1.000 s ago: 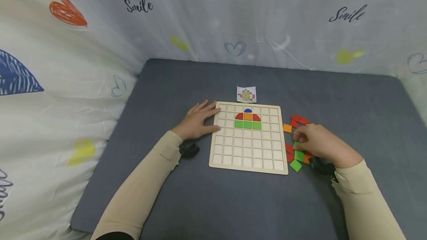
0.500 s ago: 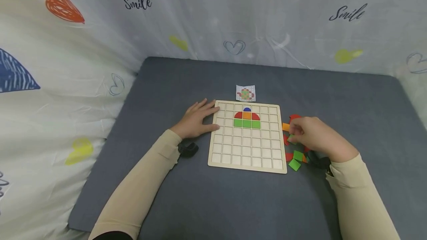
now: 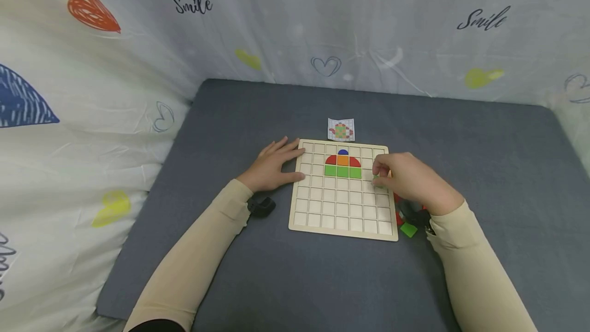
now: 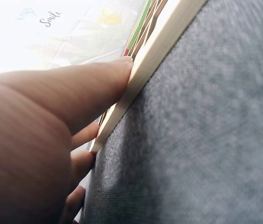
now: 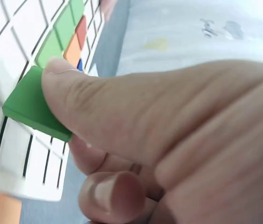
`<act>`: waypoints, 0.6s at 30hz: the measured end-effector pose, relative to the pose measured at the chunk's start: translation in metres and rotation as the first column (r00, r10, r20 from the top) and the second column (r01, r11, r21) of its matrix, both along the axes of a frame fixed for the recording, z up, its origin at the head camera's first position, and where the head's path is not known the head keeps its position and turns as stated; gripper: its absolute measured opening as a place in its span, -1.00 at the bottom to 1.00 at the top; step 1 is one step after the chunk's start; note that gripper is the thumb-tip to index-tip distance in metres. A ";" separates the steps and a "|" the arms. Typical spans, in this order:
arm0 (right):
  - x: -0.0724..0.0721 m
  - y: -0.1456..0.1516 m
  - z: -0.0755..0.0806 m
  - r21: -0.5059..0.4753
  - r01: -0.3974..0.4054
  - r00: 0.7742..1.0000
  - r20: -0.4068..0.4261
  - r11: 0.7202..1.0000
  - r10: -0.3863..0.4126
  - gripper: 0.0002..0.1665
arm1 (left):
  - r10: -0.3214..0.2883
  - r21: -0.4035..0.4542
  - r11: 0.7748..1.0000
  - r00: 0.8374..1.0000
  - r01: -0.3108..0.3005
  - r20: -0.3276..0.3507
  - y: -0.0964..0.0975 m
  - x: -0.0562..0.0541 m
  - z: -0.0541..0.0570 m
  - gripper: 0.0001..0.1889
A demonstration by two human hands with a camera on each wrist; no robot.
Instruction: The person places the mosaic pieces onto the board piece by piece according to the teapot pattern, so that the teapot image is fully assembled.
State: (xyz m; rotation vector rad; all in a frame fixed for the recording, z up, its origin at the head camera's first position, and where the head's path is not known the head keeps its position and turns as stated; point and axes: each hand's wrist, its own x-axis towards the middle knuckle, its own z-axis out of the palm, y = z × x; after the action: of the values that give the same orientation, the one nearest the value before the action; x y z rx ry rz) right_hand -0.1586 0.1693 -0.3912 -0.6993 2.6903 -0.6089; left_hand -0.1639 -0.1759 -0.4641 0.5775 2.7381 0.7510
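Observation:
A pale wooden grid board (image 3: 322, 196) lies on the grey table. Set in its upper cells are a blue half-round piece (image 3: 343, 152), an orange square (image 3: 342, 160) between two red rounded pieces (image 3: 330, 160), and a row of green squares (image 3: 343, 171). My left hand (image 3: 272, 165) rests on the board's left edge, thumb and fingers spread. Over the board's right side, my right hand (image 3: 412, 178) pinches a green square tile (image 5: 33, 105) between thumb and fingers. In the right wrist view the tile is tilted above the cells.
Behind the board lies a small printed pattern card (image 3: 341, 130). Loose pieces, among them a green square (image 3: 408, 230) and an orange one (image 5: 4, 208), lie by the board's right edge, partly hidden by the right hand and wrist. A printed curtain (image 3: 286, 29) hangs behind the table.
My right hand has lifted a green tile from the loose pieces and carried it left over the board's right columns. The left hand has stayed on the board's edge.

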 end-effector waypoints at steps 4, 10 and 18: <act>-0.003 -0.014 -0.002 -0.020 -0.010 1.000 0.015 1.000 0.010 -0.81 | 0.000 0.005 1.000 1.000 0.000 0.001 -0.001 0.000 0.000 -0.18; -0.006 -0.031 -0.011 -0.055 -0.071 0.997 0.023 0.996 0.072 -0.77 | -0.001 0.003 1.000 1.000 0.001 -0.004 -0.001 0.000 -0.001 -0.17; -0.011 -0.048 -0.021 -0.082 -0.125 0.992 0.000 0.989 0.126 -0.75 | -0.001 -0.004 1.000 1.000 0.001 -0.003 -0.001 0.000 -0.001 -0.18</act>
State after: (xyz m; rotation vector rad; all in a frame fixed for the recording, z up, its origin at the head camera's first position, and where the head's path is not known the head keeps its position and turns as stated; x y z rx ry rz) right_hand -0.1696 0.1208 -0.4126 -0.8799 2.6052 -0.6906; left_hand -0.1640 -0.1766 -0.4648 0.5796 2.7417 0.7454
